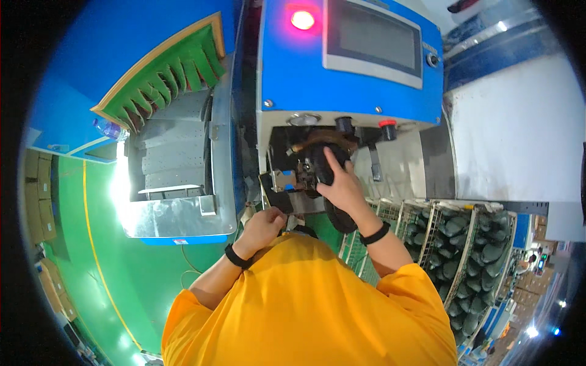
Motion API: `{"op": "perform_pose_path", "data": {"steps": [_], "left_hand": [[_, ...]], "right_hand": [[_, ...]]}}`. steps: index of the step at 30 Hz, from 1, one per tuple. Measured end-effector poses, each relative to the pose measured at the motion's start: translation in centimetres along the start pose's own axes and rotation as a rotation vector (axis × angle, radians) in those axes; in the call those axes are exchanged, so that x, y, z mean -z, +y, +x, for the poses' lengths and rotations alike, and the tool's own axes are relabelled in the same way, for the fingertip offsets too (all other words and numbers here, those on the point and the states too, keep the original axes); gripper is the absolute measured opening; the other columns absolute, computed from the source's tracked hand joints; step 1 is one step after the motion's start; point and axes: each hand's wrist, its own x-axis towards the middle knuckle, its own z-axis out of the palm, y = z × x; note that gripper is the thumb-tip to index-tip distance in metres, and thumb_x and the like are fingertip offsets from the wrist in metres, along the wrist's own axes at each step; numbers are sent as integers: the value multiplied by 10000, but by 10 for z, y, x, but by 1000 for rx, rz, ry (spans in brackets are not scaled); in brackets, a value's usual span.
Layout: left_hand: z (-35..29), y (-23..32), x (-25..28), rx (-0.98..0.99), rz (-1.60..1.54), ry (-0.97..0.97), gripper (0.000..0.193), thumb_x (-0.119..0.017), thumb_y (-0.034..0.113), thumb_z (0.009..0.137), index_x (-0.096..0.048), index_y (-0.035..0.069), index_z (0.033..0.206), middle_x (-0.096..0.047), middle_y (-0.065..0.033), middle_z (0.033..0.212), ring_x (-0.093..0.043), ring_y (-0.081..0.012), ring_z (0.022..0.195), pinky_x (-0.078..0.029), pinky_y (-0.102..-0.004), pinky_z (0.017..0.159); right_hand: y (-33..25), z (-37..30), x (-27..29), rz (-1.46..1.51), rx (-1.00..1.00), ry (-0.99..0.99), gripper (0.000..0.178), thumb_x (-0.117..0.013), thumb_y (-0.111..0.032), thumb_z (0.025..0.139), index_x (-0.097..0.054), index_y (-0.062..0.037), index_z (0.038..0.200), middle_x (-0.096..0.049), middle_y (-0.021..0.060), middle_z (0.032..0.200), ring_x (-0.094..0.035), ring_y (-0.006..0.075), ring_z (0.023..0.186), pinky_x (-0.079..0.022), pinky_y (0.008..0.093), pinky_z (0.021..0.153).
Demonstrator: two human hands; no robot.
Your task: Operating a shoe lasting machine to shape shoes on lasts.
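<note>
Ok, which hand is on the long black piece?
The right hand, its thumb and forefinger spread over the long black piece. The left hand is apart from it, farther left.

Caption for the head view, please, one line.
Right hand on a black shoe-shaped item at a blue machine, its red lamp lit; left hand nearby.

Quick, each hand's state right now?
Left hand: curled; can't tell if holding anything.
Right hand: spread over black shoe-shaped piece; can't tell if gripping.
</note>
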Motion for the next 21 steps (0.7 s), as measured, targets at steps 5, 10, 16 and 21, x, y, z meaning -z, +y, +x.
{"op": "perform_pose_path", "data": {"steps": [5, 10, 16, 21], "left_hand": [[11, -29, 9, 0, -132, -8, 368, -504, 308, 902, -656, -19, 977, -677, -232, 887, -655, -382, 903, -499, -423, 802], [16, -26, 23, 53, -136, 40, 339, -472, 224, 925, -655, -53, 990, -700, -147, 870, -677, -219, 829, -517, -329, 771], [16, 2, 41, 11, -5, 3, 340, -490, 271, 921, -669, -15, 965, -702, -136, 857, -682, -261, 813, -518, -350, 756], [19, 7, 34, -51, 159, -77, 365, -503, 345, 934, -659, 21, 996, -690, -196, 874, -665, -369, 854, -511, -432, 734]], "right_hand": [[12, 19, -31, -141, 180, 325, 914, -717, -287, 776, -225, -251, 1546, -361, 378, 1334, -575, 494, 957, -523, 477, 703], [5, 10, -56, 36, 125, 502, 896, -710, -282, 786, -242, -240, 1548, -270, 499, 1372, -497, 601, 1128, -533, 522, 741], [21, 14, -76, 53, 304, 723, 852, -713, -254, 796, -290, -200, 1533, -328, 486, 1331, -596, 554, 989, -543, 506, 706], [13, 6, -80, 62, 229, 691, 889, -739, -217, 754, -300, -191, 1526, -434, 387, 1284, -541, 545, 1081, -525, 530, 766]]}}
